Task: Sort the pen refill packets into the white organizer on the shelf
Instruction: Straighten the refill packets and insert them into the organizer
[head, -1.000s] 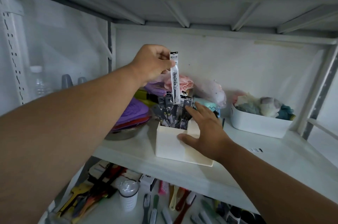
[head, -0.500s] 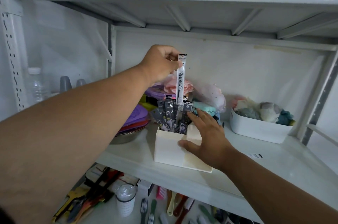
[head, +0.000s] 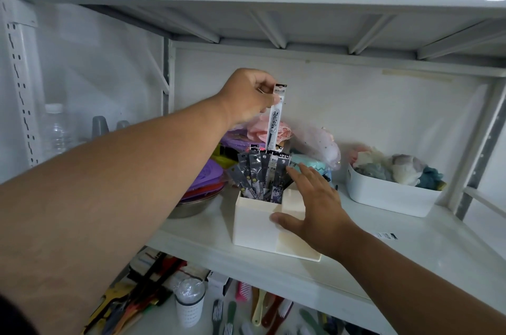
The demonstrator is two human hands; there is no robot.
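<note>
Your left hand (head: 247,96) pinched the top of a long, narrow white refill packet (head: 274,119) with black print, upright with its lower end among the dark packets (head: 260,175) crowding the white organizer (head: 256,222) near the shelf's (head: 427,247) front edge, while your right hand (head: 312,206) rested open-fingered on its rim.

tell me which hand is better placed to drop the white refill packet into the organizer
The left hand. Its fingers already pinch the white refill packet near the top, upright above the packets standing in the white organizer. The right hand lies open on the organizer, thumb on its front wall, probably steadying it.
</note>
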